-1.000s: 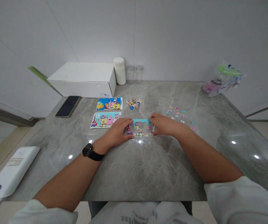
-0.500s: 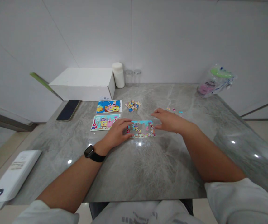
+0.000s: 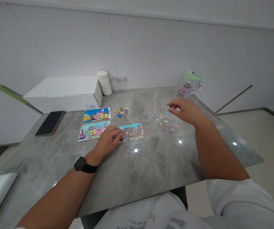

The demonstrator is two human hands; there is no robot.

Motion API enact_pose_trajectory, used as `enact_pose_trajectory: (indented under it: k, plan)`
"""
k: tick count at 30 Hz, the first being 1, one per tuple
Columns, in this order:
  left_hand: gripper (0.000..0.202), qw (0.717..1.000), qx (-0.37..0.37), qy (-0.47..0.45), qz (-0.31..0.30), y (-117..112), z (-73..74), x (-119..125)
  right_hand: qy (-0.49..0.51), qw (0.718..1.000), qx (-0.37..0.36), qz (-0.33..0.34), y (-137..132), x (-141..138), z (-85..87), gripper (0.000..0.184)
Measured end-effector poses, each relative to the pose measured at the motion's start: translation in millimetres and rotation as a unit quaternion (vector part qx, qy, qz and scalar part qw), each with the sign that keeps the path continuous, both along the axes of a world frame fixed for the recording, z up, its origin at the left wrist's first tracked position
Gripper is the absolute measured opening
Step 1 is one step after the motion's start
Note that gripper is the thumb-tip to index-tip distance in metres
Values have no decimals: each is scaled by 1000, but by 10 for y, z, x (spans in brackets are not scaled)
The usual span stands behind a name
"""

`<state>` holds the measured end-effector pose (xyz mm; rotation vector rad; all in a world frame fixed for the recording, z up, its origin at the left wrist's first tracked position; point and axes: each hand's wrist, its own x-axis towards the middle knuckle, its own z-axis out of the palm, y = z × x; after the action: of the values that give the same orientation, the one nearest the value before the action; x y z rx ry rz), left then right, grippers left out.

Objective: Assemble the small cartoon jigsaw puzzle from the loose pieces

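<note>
Partly filled, rectangular, multicoloured cartoon jigsaw puzzle [image 3: 134, 138], flat on the glossy grey marbled desk [image 3: 156, 160], left edge under the bent fingers of the left hand [image 3: 107, 141]; cannot tell if gripping. Could skew or break up if pushed sideways. Farther off, rightward, tiny scattered pastel pieces [image 3: 166, 121], easily swept astray by the right hand [image 3: 184, 109], fingers parted, seemingly empty.
</note>
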<state>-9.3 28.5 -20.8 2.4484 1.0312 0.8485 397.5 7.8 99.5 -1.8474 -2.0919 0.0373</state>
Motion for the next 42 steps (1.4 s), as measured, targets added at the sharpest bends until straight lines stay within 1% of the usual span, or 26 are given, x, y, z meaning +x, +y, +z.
enact_pose_trajectory:
  k: [3,5,7,9,11,14,17,24,29,32,38,42]
  plan:
    - [42,999,-15,25,18,-29,38,10,-5,1000,-22,-14,-18,57,-342,24]
    - [48,999,-22,35,28,-54,64,22,-5,999,-41,-13,-14,41,-591,23]
    - [51,999,-26,36,31,-76,87,35,-14,998,-54,-17,-1,-1,-803,23]
    - [51,998,-30,34,31,-90,99,42,-41,997,-67,-20,13,-48,-949,25]
    - [51,999,-33,32,29,-94,98,41,-64,995,-75,-21,23,-82,-1032,27]
    - [51,999,-34,28,27,-88,81,30,-77,993,-82,-17,31,-103,-1084,28]
    - [49,999,-42,26,21,-85,64,25,-74,993,-95,-13,34,-104,-1110,26]
    - [47,998,-52,20,4,-75,10,24,-55,992,-108,-26,32,-85,-1126,24]
    - [47,998,-59,11,-1,-68,1,23,-45,992,-116,-35,66,-61,-1162,14]
    - [48,998,-65,7,0,-72,22,31,-27,992,-121,-36,88,-43,-1196,10]
    - [47,998,-69,-1,6,-84,67,51,20,993,-117,-14,70,-39,-1207,10]
    - [48,998,-67,-8,6,-80,63,55,85,993,-78,-3,50,-75,-1181,15]
